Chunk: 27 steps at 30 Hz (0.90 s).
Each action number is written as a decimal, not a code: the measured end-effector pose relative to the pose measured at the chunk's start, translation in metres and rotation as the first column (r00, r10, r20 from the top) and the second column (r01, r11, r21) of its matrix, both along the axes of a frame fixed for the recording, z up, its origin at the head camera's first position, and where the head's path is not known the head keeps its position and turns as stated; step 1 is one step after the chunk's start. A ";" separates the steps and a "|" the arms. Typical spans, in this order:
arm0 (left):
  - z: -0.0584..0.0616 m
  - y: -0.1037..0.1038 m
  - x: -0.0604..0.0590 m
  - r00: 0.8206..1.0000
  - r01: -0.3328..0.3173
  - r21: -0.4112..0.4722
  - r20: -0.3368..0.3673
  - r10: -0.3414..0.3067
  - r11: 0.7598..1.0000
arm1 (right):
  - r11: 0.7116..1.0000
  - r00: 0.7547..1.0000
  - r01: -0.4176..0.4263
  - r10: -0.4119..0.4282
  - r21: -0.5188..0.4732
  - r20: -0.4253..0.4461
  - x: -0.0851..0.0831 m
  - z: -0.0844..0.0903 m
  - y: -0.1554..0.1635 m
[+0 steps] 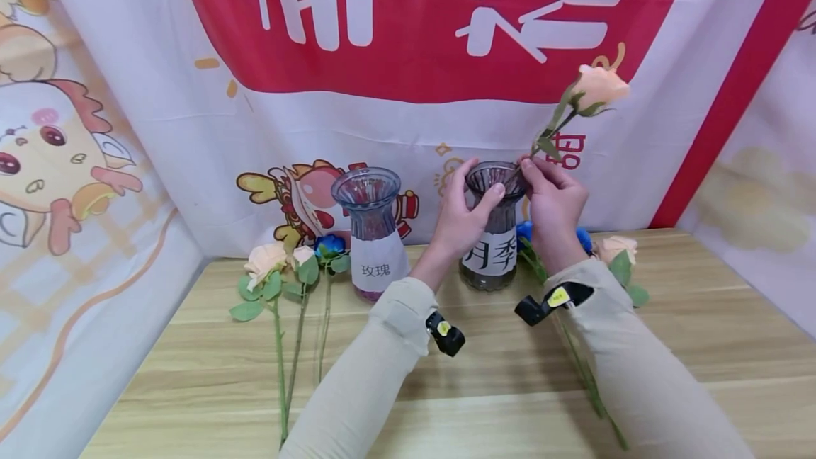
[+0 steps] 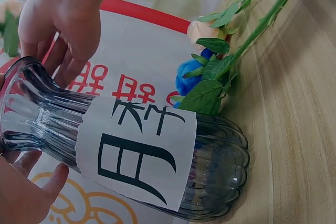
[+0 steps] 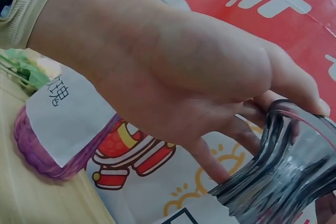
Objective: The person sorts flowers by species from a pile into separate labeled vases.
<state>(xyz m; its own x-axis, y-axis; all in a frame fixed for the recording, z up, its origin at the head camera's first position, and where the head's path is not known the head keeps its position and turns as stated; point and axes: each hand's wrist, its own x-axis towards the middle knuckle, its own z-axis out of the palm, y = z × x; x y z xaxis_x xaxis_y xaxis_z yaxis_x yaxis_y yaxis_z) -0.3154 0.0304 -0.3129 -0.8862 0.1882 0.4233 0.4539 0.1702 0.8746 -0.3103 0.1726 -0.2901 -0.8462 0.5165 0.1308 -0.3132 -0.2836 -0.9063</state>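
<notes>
- Head view: my left hand (image 1: 464, 218) gripped the neck of the grey vase (image 1: 494, 232), standing upright on the table (image 1: 701, 317).
- My right hand (image 1: 553, 197) pinched the peach rose (image 1: 599, 87) by its stem at the vase mouth.
- Stem axis ran diagonally, bloom up and right, cut end at the rim.
- Judged: insertion begun, not seated; other flowers (image 1: 280, 268) on the table remained unplaced.

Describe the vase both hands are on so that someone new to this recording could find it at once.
Start at the big red and white banner behind the wooden table; two ribbed glass vases stand in front of it. Take the right-hand grey vase, gripped at the neck by the left hand, with the right hand feeding a peach rose into it. The neighbouring vase is purple and untouched.
</notes>
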 end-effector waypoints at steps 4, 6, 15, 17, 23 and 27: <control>-0.001 0.000 0.000 1.000 -0.007 0.004 -0.005 0.007 1.000 | 0.997 0.998 -0.031 0.027 0.064 0.059 -0.001 -0.002 -0.003; -0.001 0.000 0.000 1.000 -0.008 0.002 -0.002 0.008 1.000 | 0.996 0.996 -0.043 0.037 0.075 0.075 -0.002 -0.002 -0.002; 0.001 -0.001 0.000 1.000 -0.005 -0.001 -0.001 0.005 1.000 | 0.986 0.983 -0.085 0.060 0.142 0.171 0.005 0.003 -0.001; 0.000 0.000 -0.001 1.000 -0.005 -0.005 -0.001 0.005 1.000 | 0.981 0.978 -0.091 0.055 0.170 0.203 0.008 0.004 0.000; -0.001 0.001 -0.001 1.000 -0.008 0.001 -0.006 0.008 1.000 | 0.962 0.966 -0.144 0.087 0.232 0.243 0.012 0.004 0.003; 0.000 0.001 0.000 1.000 -0.014 -0.002 -0.013 0.014 1.000 | 0.958 0.965 -0.186 0.136 0.217 0.225 0.014 0.004 0.005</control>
